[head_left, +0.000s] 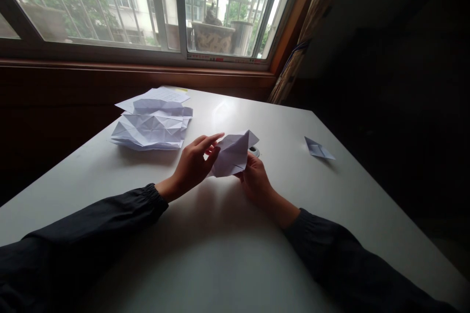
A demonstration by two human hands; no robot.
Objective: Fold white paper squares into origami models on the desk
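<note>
A partly folded sheet of white paper (232,155) is held up above the white table, its upper right corner sticking out as a point. My left hand (197,160) grips its left edge between thumb and fingers, with the index finger stretched along the top. On the lower right, my right hand (256,179) pinches the paper; some of its fingers are hidden behind the sheet. A small round dark-and-white object (253,151) shows just behind the paper, mostly covered.
Creased, unfolded papers (152,124) lie stacked at the left, with a printed sheet (172,95) behind them. A small folded paper piece (318,148) rests on the right of the white table (227,254). Beyond the far edge is a barred window (220,10) beside a curtain (293,63).
</note>
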